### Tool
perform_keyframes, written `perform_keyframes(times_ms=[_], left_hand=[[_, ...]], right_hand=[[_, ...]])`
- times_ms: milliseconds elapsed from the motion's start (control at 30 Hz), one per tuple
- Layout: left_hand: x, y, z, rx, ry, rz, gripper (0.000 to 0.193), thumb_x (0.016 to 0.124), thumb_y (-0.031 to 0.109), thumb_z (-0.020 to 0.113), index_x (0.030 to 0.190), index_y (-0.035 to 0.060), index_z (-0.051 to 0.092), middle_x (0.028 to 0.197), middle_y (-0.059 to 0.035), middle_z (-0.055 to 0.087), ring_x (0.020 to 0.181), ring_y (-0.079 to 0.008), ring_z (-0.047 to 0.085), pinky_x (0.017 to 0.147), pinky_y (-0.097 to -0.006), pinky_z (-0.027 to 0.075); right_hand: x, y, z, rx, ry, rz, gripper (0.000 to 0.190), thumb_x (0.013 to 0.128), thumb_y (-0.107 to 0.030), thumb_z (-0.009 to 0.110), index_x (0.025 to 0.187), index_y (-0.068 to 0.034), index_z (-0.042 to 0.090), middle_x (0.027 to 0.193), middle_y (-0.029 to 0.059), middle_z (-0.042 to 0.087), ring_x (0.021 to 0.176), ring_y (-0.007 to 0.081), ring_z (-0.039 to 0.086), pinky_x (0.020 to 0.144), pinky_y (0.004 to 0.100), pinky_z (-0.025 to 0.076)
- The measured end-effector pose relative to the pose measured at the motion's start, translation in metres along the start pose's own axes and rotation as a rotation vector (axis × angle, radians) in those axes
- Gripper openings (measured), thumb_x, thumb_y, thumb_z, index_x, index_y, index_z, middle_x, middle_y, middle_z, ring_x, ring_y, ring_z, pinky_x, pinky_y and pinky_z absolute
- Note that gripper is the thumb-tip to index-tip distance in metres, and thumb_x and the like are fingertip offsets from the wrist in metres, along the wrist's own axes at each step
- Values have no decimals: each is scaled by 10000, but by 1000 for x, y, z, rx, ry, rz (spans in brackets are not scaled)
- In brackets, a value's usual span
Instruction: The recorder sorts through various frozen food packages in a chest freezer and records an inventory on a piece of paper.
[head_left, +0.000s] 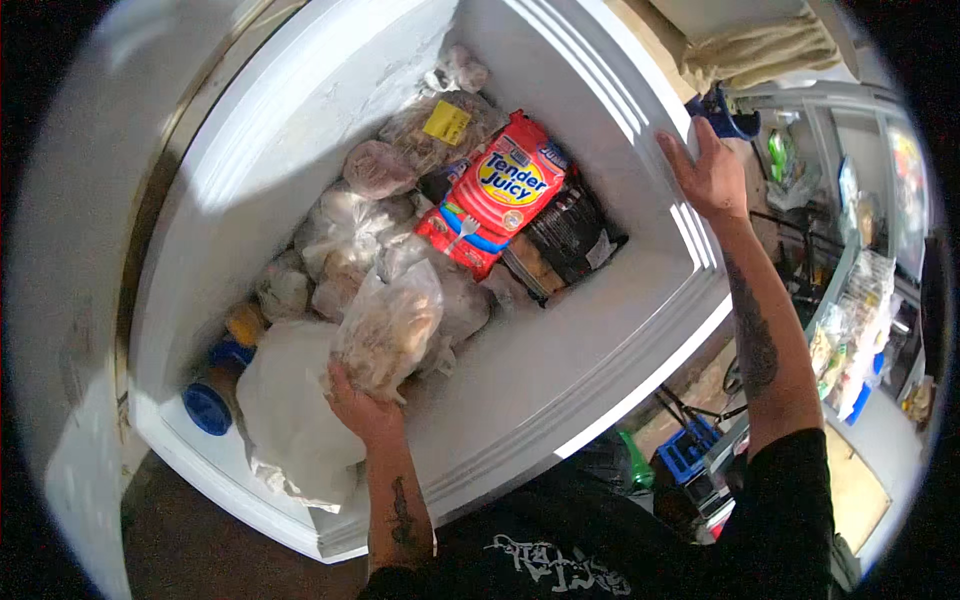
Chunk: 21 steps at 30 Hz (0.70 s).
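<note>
An open white chest freezer lies below me with bagged food inside. My left hand reaches into it and grips the lower end of a clear plastic bag of frozen food. On the freezer's right rim rests my right hand, its fingers apart and holding nothing. A red Tender Juicy pack lies on top of black packaging. Beside it are several clear bags and a bag with a yellow label. A large white bag sits left of my left hand.
A blue-lidded container stands in the freezer's lower left corner. To the right, outside the freezer, are a blue crate, a green bottle and a rack with bagged goods. A beige cloth hangs at the upper right.
</note>
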<state>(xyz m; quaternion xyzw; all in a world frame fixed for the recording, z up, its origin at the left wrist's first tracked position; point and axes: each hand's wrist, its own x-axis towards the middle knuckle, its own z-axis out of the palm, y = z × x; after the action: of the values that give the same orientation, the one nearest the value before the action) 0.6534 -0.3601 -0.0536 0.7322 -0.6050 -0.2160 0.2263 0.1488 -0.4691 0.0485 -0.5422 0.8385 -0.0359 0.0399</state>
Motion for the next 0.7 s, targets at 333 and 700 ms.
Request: perform_keyframes(times_ms=[333, 700], left_hand=[[-54, -87, -11, -560, -42, -734, 308, 965, 196, 581, 1171, -34, 591, 1022, -79, 627, 935, -163, 570, 858, -298, 458], [-60, -78, 15, -655, -95, -749, 517, 931, 245, 648, 1327, -36, 472, 1210, -130, 588, 1062, -224, 564, 927, -323, 442]], right_hand=[[-9, -164, 94, 726, -470, -213, 397, 902, -262, 672, 1142, 44, 591, 1076, 185, 680, 994, 198, 663, 844, 322, 515], [162, -167, 322, 2133, -286, 707, 395, 901, -355, 647, 1188, -99, 559, 1179, 100, 594, 1037, 273, 588, 828, 448, 526]])
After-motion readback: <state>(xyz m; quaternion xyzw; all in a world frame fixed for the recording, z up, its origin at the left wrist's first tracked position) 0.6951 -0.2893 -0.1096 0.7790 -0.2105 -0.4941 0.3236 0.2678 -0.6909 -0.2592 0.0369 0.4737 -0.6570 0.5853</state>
